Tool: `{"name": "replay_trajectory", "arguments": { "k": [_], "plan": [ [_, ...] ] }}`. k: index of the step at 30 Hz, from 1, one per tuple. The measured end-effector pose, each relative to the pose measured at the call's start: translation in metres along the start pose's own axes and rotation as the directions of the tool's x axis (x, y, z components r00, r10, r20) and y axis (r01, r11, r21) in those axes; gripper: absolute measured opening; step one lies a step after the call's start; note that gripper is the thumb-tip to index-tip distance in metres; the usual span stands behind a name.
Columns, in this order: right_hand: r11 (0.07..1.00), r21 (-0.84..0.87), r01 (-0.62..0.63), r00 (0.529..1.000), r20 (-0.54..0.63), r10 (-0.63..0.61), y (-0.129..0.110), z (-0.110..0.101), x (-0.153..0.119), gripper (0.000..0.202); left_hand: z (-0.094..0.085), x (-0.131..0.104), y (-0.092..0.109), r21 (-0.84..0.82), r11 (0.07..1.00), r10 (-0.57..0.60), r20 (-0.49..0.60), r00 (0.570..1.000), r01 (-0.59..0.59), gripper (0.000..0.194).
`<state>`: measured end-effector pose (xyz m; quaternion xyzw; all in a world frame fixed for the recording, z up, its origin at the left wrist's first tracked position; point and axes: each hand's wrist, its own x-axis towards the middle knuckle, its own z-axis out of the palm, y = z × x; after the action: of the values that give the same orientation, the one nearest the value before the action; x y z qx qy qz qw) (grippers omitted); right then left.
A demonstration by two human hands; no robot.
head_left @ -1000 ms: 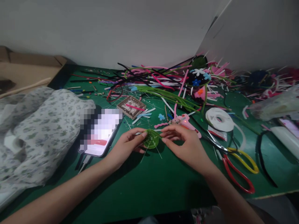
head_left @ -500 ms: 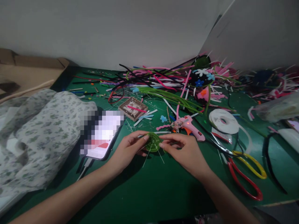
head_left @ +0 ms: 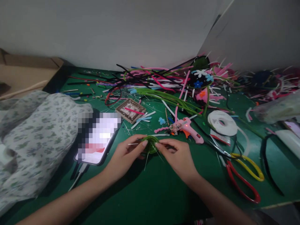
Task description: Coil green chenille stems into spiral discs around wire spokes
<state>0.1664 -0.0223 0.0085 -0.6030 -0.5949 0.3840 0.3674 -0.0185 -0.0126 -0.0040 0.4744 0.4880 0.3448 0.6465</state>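
Observation:
Between my two hands is a small round coil of green pipe cleaner (head_left: 150, 147), held just above the green table, with thin bare wires sticking out of it toward me. My left hand (head_left: 131, 148) pinches its left edge, thumb on top and fingers underneath. On the right edge, my right hand (head_left: 177, 153) grips it between thumb and fingertips. Just beyond my right hand lies a pink hot glue gun (head_left: 189, 129) with an orange light on. Parts of the coil are covered by my thumbs.
Scissors (head_left: 241, 170) with red and yellow handles lie right, near a white ribbon roll (head_left: 221, 122). A phone (head_left: 100, 137) on a cable and patterned cloth (head_left: 47, 131) are left. Behind sit a small ornate frame (head_left: 130, 110) and heaped pipe cleaners (head_left: 161, 81).
The green coil has been tilted and turned a little in my hands, and its wires point differently. My right thumb has shifted inward over it. The view has moved slightly.

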Motion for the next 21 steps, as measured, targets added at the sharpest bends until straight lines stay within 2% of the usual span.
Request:
{"name": "replay_trajectory", "arguments": {
  "k": [4,7,9,12,14,16,19,21],
  "plan": [
    [0.997,-0.061,0.054,0.998,-0.041,-0.056,0.003,-0.001,0.004,0.015,-0.003,-0.001,-0.002,-0.055,0.998,0.02,0.046,0.999,-0.018,0.041],
    [0.992,-0.095,0.079,0.993,-0.076,-0.087,0.005,-0.003,0.006,0.015,-0.006,-0.001,-0.001,-0.105,0.99,0.096,0.051,0.994,-0.09,0.046],
    [0.991,-0.105,0.08,0.99,-0.107,-0.091,0.006,-0.006,0.007,0.017,-0.006,-0.001,0.002,-0.108,0.986,0.132,0.011,0.991,-0.13,0.041],
    [0.996,-0.064,0.054,0.982,-0.18,-0.065,0.007,-0.011,0.009,0.019,-0.005,-0.002,0.008,-0.085,0.984,0.15,-0.089,0.985,-0.158,0.023],
    [0.997,0.063,0.04,0.976,-0.215,-0.025,0.008,-0.016,0.011,0.02,-0.003,-0.002,0.011,-0.094,0.982,0.154,-0.117,0.981,-0.166,0.02],
    [0.956,0.291,0.028,0.983,-0.181,0.026,0.008,-0.02,0.013,0.019,-0.002,-0.001,0.011,-0.111,0.981,0.148,-0.113,0.983,-0.161,0.02],
    [0.768,0.639,-0.048,0.996,-0.03,0.088,0.006,-0.026,0.016,0.021,0.0,0.001,0.009,-0.113,0.977,0.169,-0.104,0.98,-0.18,0.022],
    [0.637,0.764,-0.1,0.995,0.07,0.072,0.004,-0.029,0.016,0.025,0.001,0.001,0.006,-0.098,0.97,0.215,-0.1,0.972,-0.224,0.02]
  ]
}}
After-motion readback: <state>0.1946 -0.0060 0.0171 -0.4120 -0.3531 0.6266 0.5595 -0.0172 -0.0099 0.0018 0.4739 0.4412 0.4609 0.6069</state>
